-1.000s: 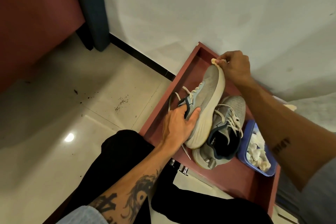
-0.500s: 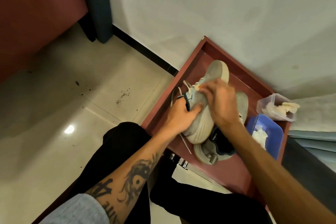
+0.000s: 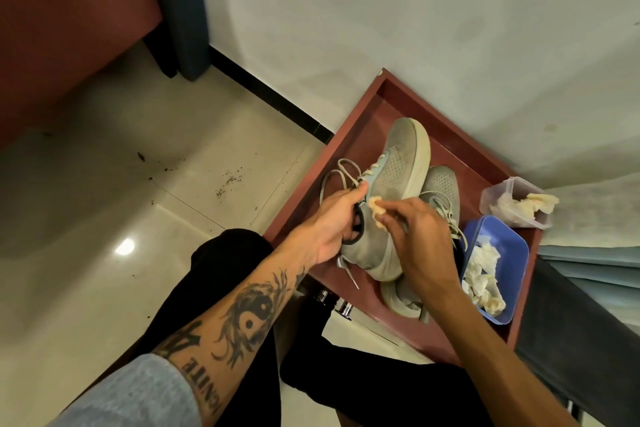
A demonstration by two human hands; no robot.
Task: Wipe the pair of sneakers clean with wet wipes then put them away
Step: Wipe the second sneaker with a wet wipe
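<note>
A grey sneaker [image 3: 394, 177] lies tilted on its side in a red-brown drawer [image 3: 360, 121]. My left hand [image 3: 329, 222] grips it at the collar, near the laces. My right hand [image 3: 415, 236] pinches a crumpled wet wipe [image 3: 482, 209] against the sneaker's side, close to the collar. The second grey sneaker [image 3: 441, 184] lies beneath and to the right, partly hidden by my right hand and forearm.
A blue tub [image 3: 498, 239] with several used wipes sits at the drawer's right side. Behind it stands a clear plastic tub [image 3: 512, 194] with wipes. A white wall lies beyond the drawer. Tiled floor with dirt specks [image 3: 228, 180] spreads left. My black-trousered knees are below.
My right hand has drawn the wipe from the toe of the sneaker back along its side to the collar area. My left hand kept its grip on the sneaker.
</note>
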